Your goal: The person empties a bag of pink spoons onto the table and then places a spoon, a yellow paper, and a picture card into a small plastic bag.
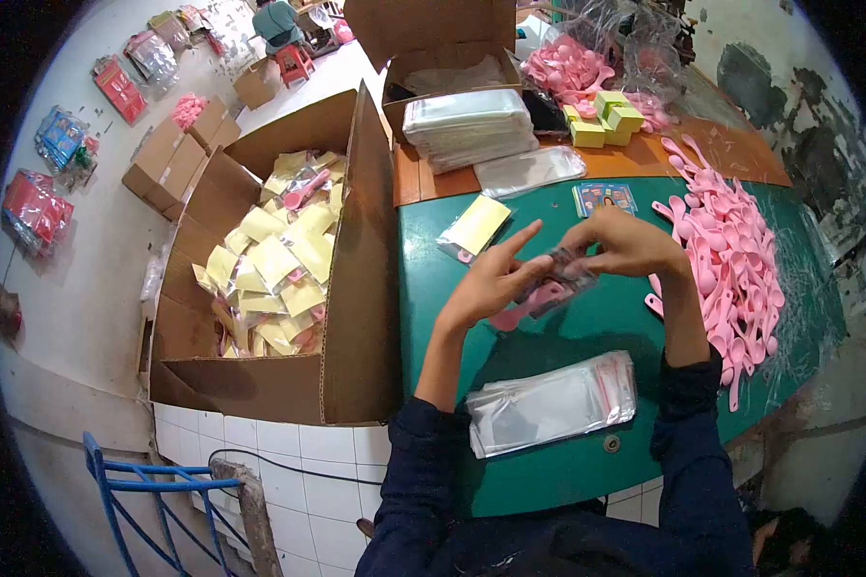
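Over the green table, my left hand (491, 284) and my right hand (630, 245) meet at a small clear plastic bag (573, 274) with a pink measuring spoon (524, 308) in it. The left thumb presses on the bag while the index finger points away. My right fingers pinch its upper end; their tips are slightly blurred. Just beyond the left hand lies a packed bag with a yellow card (481, 223). A printed blue card (606, 199) lies behind my right hand. Nearer my body rests a stack of empty clear bags (553, 404).
A heap of pink spoons (731, 269) covers the table's right side. At left stands a large open carton (361, 260) holding many yellow-card packs. Behind are more stacked clear bags (467, 120) and yellow card blocks (618, 120). A blue metal rack (164, 481) stands lower left.
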`<state>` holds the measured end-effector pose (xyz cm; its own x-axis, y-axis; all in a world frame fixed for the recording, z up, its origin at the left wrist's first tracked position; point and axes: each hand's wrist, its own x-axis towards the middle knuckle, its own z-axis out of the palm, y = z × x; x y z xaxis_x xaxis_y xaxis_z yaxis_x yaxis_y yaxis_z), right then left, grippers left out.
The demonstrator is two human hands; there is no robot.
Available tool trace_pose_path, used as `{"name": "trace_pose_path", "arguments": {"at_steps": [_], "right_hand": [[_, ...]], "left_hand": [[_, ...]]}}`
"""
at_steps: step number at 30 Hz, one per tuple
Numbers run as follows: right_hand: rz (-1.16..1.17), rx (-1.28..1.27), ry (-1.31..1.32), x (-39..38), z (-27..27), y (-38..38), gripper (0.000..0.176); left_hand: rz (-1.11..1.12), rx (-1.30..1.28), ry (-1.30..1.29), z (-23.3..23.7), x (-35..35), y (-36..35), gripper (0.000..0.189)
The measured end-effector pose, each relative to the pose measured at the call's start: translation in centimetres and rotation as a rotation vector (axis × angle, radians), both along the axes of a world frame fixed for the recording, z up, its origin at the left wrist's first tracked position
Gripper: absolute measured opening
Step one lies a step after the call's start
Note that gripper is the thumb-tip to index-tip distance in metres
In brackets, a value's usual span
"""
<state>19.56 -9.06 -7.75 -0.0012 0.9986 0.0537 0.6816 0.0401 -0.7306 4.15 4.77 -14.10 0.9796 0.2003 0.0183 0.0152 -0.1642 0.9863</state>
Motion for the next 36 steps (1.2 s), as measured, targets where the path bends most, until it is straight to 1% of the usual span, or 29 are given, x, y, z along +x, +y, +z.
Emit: {"name": "trace_pose_path", "arguments": {"at_steps": [1, 4, 5, 8, 9, 12, 13, 16, 17, 20, 23, 24, 26, 27, 29, 30, 31, 32, 33, 34, 36], "right_hand": [[0.015, -0.031, 0.044, 0.2, -0.1, 0.0, 0.019], [-0.07, 0.102, -0.026, 0.3, 0.0, 0.2, 0.013], [-0.163, 0.057, 0.047, 0.3, 0.3, 0.0, 0.012], [-0.258, 0.221, 0.207, 0.9, -1.7, -0.6, 0.013], [-0.243, 0.231, 0.179, 0.0, -1.4, -1.1, 0.01], [-0.351, -0.018, 0.525, -2.5, -0.3, -3.2, 0.012], [-0.343, -0.123, 0.538, -2.5, -0.6, -4.0, 0.013], [-0.395, 0.016, 0.509, -2.6, -4.2, -4.9, 0.014], [-0.417, 0.076, 0.555, -2.9, -5.2, -5.1, 0.013], [-0.516, 0.081, 0.747, -4.0, -6.2, -6.0, 0.011], [-0.487, -0.01, 0.943, -5.7, -5.2, -6.0, 0.01], [-0.491, 0.015, 0.818, -5.4, -5.5, -6.1, 0.011], [-0.494, 0.061, 0.568, -4.6, -6.5, -6.5, 0.013], [-0.541, 0.089, 0.515, -4.6, -6.3, -6.6, 0.014], [-0.635, 0.145, 0.409, -5.0, -5.6, -6.8, 0.015], [-0.668, 0.215, 0.285, -5.2, -5.3, -6.7, 0.016], [-0.699, 0.285, 0.161, -5.6, -5.0, -6.5, 0.018], [-0.728, 0.353, 0.035, -6.1, -4.7, -6.2, 0.019], [-0.782, 0.217, 0.19, -6.7, -4.5, -6.0, 0.028], [-0.649, 0.229, 0.216, -6.8, -4.9, -5.9, 0.031], [-0.384, 0.249, 0.269, -7.0, -6.1, -5.8, 0.038]], "left_hand": [[-0.022, -0.024, -0.005, -0.6, 0.1, 0.0, 0.052], [-0.144, -0.138, 0.039, -0.2, -0.9, 0.9, 0.053], [-0.195, -0.182, 0.061, 0.2, -1.5, 1.4, 0.053], [-0.165, -0.114, -0.13, 0.2, -3.2, 2.6, 0.06], [-0.133, -0.234, -0.119, 0.5, -3.9, 2.2, 0.064], [-0.016, -0.333, 0.009, 0.8, -4.8, 0.6, 0.061], [0.029, -0.33, -0.008, 0.3, -4.9, -0.1, 0.059], [0.051, -0.386, -0.067, -1.4, -5.6, -2.2, 0.057], [0.039, -0.345, -0.066, -1.9, -5.8, -2.6, 0.059], [0.145, -0.278, -0.102, -1.6, -6.1, -4.3, 0.062], [0.111, -0.361, -0.096, -2.0, -6.2, -3.9, 0.065], [0.098, -0.384, -0.096, -2.0, -6.3, -3.9, 0.065], [0.111, -0.283, -0.104, -3.1, -5.9, -3.9, 0.063], [0.119, -0.233, -0.108, -3.5, -5.8, -4.1, 0.062], [0.302, 0.002, -0.137, -3.9, -5.4, -4.9, 0.062], [0.39, 0.12, -0.152, -4.0, -5.3, -5.2, 0.062], [0.412, 0.159, -0.094, -3.9, -5.4, -5.4, 0.06], [0.33, -0.089, -0.043, -3.8, -5.5, -5.3, 0.061], [0.247, -0.336, 0.011, -3.9, -5.6, -5.3, 0.062], [0.159, -0.582, 0.065, -3.9, -5.7, -5.3, 0.063], [0.133, -0.727, 0.122, -3.3, -5.8, -5.8, 0.066]]}}
